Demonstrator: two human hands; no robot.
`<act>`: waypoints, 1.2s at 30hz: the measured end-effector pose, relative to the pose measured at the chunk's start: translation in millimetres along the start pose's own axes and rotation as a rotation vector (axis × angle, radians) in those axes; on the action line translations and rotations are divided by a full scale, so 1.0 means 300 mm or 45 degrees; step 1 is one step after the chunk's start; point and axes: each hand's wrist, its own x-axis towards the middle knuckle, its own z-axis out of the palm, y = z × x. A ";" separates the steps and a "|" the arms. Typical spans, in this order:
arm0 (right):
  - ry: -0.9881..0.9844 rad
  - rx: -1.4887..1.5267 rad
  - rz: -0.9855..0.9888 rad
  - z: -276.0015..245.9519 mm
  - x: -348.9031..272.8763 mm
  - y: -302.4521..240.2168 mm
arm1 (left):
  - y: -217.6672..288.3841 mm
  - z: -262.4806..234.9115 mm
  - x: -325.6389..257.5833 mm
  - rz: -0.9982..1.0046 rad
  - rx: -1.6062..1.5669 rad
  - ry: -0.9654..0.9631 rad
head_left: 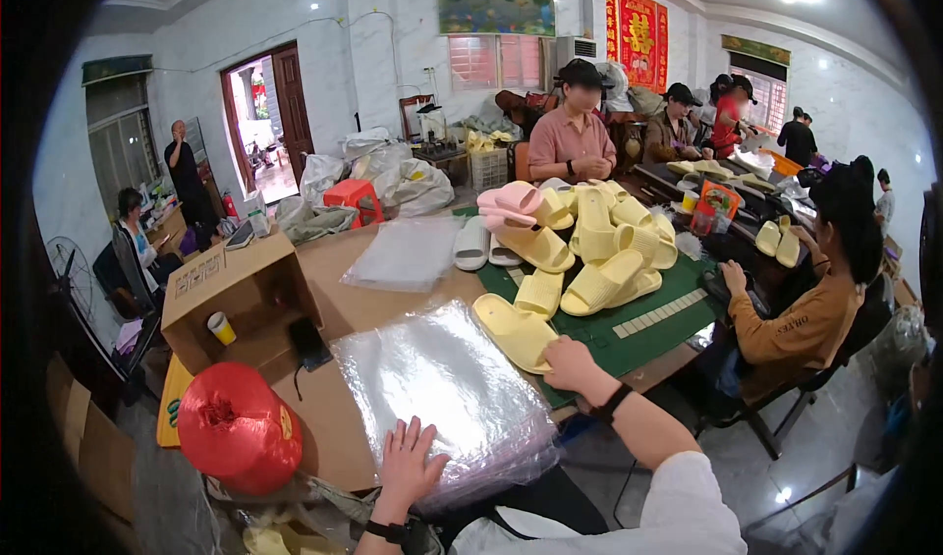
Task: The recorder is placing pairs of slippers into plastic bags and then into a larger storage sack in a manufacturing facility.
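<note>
Over at nine o'clock on the brown table [334, 427] sits a fat red spool of twine [239, 439], with an open cardboard box [236, 295] behind it holding a yellow paper cup [222, 328], all within reach, it seems. At six o'clock the person's left hand [411, 464] lies flat with fingers spread wide on the near edge of a thick stack of clear plastic bags [442, 388], probably pinning the slippery pile. Toward three o'clock the right hand [573, 363] has closed on the heel of a pale yellow slipper [514, 331] at the edge of the green mat [629, 329]; its fingertips are tucked behind the sole, so the grip itself is hidden. Beyond, at twelve o'clock, a heap of slippers [589, 241] rises, its back rows hard to separate. A seated co-worker's hands [732, 278] at two o'clock are partly blocked.
</note>
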 end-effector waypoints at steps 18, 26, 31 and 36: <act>0.186 0.242 0.137 -0.154 -0.259 0.028 | 0.001 -0.005 0.000 0.037 0.045 0.054; 0.176 0.461 0.396 -0.062 -0.090 -0.047 | 0.011 -0.012 0.005 0.033 0.038 0.076; 0.022 0.249 0.330 -0.118 0.032 -0.036 | 0.002 -0.016 -0.003 0.008 0.038 0.055; 0.135 0.162 0.023 -0.078 0.149 0.079 | 0.027 -0.020 0.011 0.008 0.019 0.049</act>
